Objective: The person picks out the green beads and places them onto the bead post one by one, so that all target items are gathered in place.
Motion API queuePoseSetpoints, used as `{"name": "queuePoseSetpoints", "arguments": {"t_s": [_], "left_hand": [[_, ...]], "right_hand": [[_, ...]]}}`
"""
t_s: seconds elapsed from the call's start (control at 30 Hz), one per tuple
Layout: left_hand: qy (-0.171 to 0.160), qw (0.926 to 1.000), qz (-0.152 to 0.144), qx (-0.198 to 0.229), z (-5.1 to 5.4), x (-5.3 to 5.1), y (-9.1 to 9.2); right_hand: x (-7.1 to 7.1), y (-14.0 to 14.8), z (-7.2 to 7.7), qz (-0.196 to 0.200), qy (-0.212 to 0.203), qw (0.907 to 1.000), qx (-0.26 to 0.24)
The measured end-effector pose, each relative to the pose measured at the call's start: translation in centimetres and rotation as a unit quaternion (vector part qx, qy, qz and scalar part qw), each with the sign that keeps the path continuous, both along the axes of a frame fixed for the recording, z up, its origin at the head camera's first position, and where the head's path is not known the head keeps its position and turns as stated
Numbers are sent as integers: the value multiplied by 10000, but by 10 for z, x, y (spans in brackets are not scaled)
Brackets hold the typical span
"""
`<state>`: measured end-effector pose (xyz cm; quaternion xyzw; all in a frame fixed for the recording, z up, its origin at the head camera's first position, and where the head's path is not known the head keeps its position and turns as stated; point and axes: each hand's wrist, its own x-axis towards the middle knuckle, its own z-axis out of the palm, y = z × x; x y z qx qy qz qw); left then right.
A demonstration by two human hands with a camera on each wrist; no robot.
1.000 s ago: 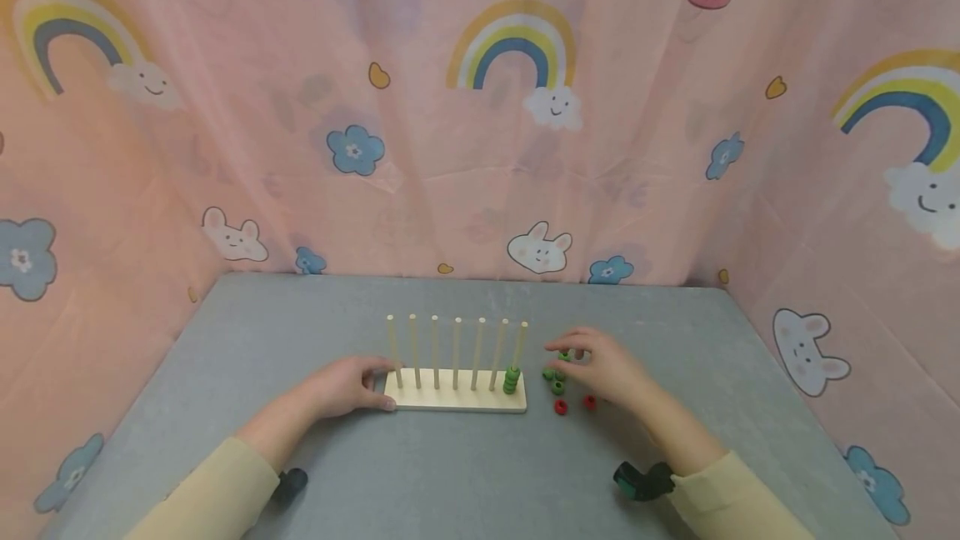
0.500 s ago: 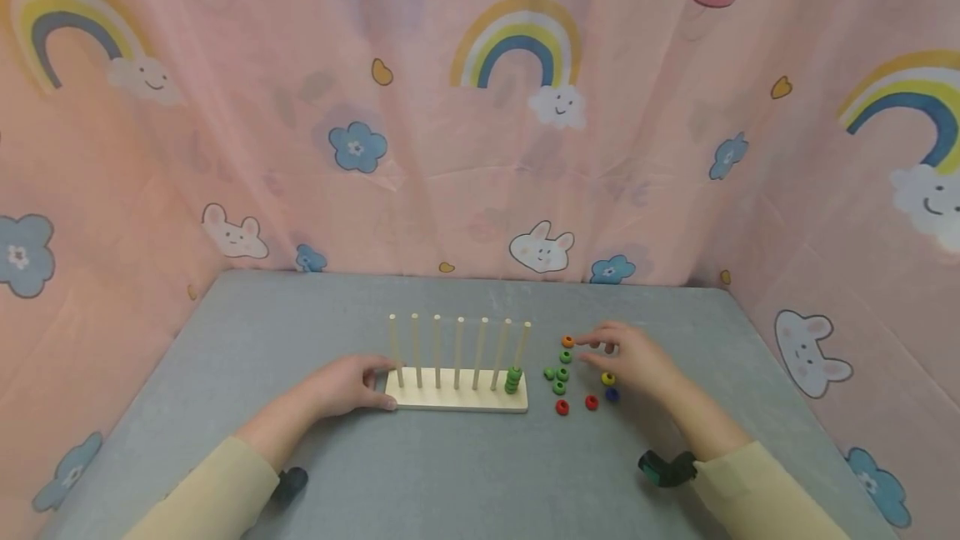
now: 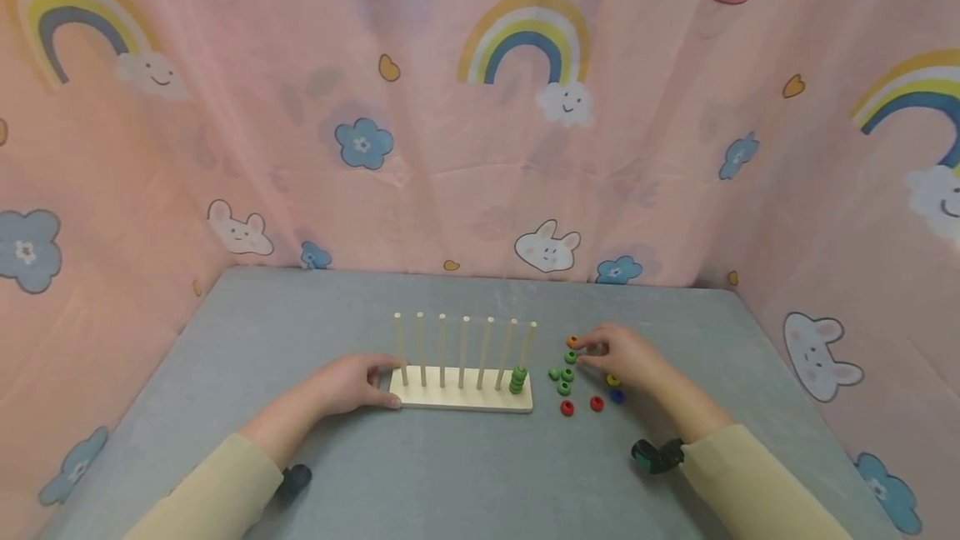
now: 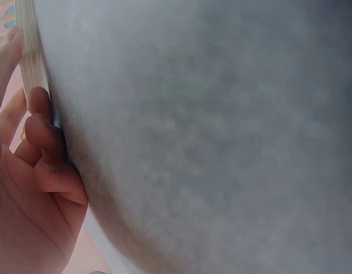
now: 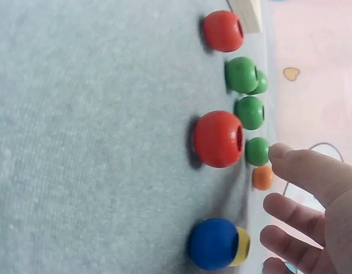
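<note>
My left hand (image 3: 352, 383) grips the left end of a pale wooden peg stand (image 3: 461, 400), thumb at the front edge and fingers behind. Several green beads (image 3: 517, 380) are stacked on its rightmost peg; the other pegs are bare. To the right, my right hand (image 3: 630, 357) reaches low over loose beads, thumb and fingers apart. Its fingertips are beside an orange bead (image 3: 572, 342) and a green bead (image 3: 571, 357). In the right wrist view the thumb tip is close to the green bead (image 5: 258, 151); whether it touches cannot be told.
Several more green beads (image 3: 564, 388) lie between the stand and my right hand. Two red beads (image 3: 567, 408) are nearer the front. A blue bead (image 3: 617, 396) and a partly hidden yellow bead (image 3: 613, 381) lie beneath the right wrist. A pink patterned curtain (image 3: 450, 190) borders the grey table (image 3: 450, 482).
My right hand drew back rightward from the green beads, uncovering the orange, yellow and blue ones, then came slightly left again toward the orange bead. The left hand keeps its hold on the stand.
</note>
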<state>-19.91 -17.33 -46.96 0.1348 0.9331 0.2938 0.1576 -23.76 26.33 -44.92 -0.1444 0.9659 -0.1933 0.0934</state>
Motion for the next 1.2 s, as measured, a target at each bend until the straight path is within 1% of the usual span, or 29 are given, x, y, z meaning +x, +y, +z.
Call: {"name": "queuePoseSetpoints", "arguments": {"t_s": [0.27,0.53,0.93,1.2], "left_hand": [[-27,10000,-13,16,0,-1,0],[-4,10000,-34,25,-1,-2,1],[18,10000,-48,18,0,-1,1],[4,10000,-32,20,2,0,1]], "right_hand": [[-5,-2,-6,93,-68,9999,118],[-5,-7,-6,-24,-150,9995,277],[-6,-8,-11,-127,-154,9997,151],[-2,-6,-5,-160,-120,9998,-34]]}}
